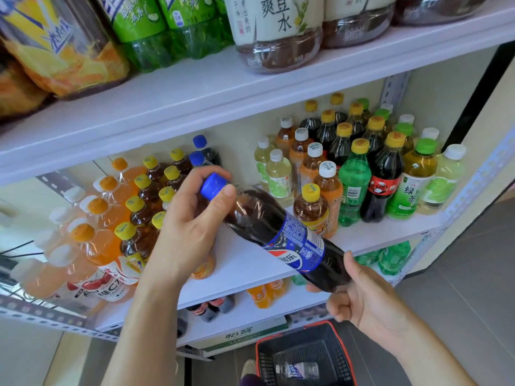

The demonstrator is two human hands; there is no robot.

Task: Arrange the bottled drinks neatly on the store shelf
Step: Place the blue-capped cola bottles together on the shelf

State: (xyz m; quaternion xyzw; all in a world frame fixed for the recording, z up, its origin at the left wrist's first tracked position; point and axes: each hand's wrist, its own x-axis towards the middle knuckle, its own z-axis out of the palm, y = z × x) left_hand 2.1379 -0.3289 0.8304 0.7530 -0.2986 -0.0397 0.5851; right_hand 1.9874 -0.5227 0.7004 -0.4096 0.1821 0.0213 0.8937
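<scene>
A cola bottle [281,238] with a blue cap and blue label lies tilted in front of the middle shelf [250,263], cap up and to the left. My left hand [192,221] grips its neck and cap. My right hand [359,291] holds its base from below. Two more blue-capped cola bottles [202,151] stand at the back of the shelf, just behind the left hand. Rows of yellow-capped tea bottles [145,201] and orange drinks [103,218] stand to their left.
A mixed group of bottles [359,168] fills the right side of the middle shelf. Large bottles [278,32] stand on the upper shelf. More bottles [264,293] sit on the lower shelf. A red-rimmed black basket [306,355] on the floor holds one bottle.
</scene>
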